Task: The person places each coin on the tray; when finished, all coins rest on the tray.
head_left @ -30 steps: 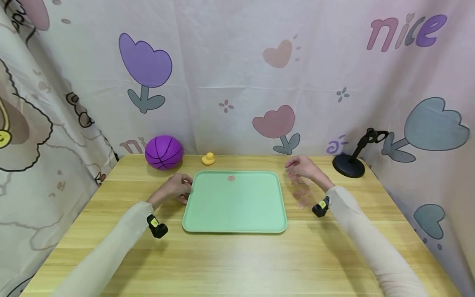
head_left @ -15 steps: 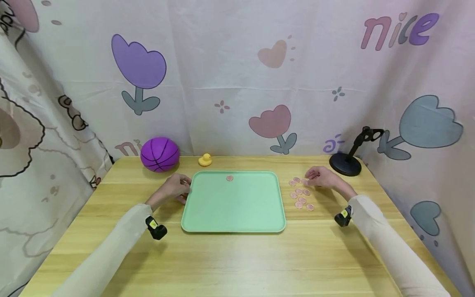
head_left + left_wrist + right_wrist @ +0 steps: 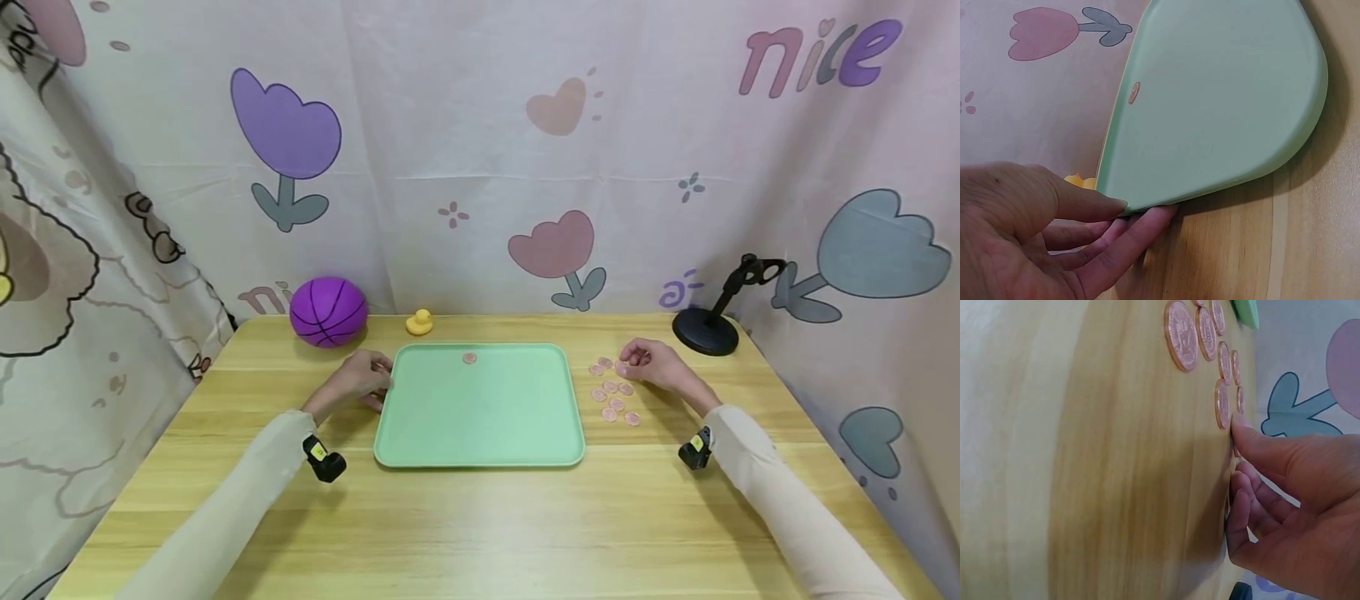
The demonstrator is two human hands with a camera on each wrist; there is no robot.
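A light green tray (image 3: 480, 417) lies on the wooden table, a copper-coloured coin (image 3: 469, 357) near its far edge. My left hand (image 3: 362, 377) grips the tray's left side, thumb on the rim and fingers (image 3: 1125, 244) against its underside. To the right of the tray, several similar loose coins (image 3: 1180, 335) are spread flat on the wood. At the right edge of that group my right hand (image 3: 654, 364) is down at the table, thumb and curled fingers pinching at one coin (image 3: 621, 367), mostly hidden by the fingertips in the right wrist view.
Along the table's back edge stand a purple ball (image 3: 328, 312) and a yellow rubber duck (image 3: 420, 322). A black stand (image 3: 708, 329) with a round base is at the back right corner. A printed curtain (image 3: 450, 125) hangs behind the table.
My right hand has moved rightward and down from above the coins to one at their right edge, staying there over the last half second. The left hand keeps its grip on the tray.
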